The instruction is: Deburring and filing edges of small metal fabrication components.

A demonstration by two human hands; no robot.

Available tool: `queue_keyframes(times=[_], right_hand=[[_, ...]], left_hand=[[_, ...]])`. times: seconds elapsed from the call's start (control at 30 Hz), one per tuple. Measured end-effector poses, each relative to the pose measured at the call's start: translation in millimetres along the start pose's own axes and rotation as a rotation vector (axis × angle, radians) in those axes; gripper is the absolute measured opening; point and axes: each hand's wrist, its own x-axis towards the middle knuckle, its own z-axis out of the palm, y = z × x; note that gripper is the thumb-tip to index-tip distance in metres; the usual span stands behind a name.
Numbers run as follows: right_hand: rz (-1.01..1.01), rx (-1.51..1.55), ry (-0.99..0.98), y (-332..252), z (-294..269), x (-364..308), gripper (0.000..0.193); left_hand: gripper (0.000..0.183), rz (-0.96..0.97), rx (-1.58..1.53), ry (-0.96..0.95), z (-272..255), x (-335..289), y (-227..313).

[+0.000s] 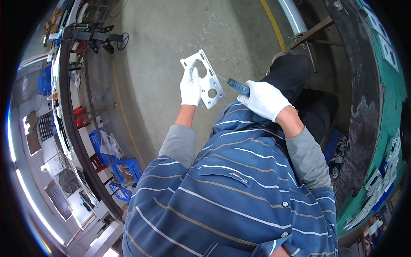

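Observation:
My left hand, in a white glove, grips a flat silver-white metal plate by its left side. The plate is tilted in the air and has a large opening, a smaller round hole, slots and several small holes. In my gloved right hand is a tool with a translucent blue handle and a thin shaft. That shaft points left toward the plate's right edge; whether its tip touches the plate I cannot tell.
At the right runs a dark-edged bench with a green top, bearing more cut plates. Blue crates stand at the left, by a long dark beam. A shiny roll lies at the far right.

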Motion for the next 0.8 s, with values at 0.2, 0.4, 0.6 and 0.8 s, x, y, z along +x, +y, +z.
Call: queue_keyframes(times=[0.2,0.4,0.6,0.8], right_hand=[[0.046,0.038,0.055,-1,-8,6,0.031],[0.083,0.092,0.116,4,-18,8,0.031],[0.008,0.124,0.063,-2,-22,2,0.030],[-0.071,0.137,0.057,-13,-21,-5,0.028]], left_hand=[[0.045,0.067,-0.033,0.072,17,-7,14],[0.042,-0.081,-0.021,-0.009,14,1,7],[0.030,-0.222,-0.180,-0.179,3,9,2],[0.024,-0.295,-0.518,-0.292,-3,15,14]])
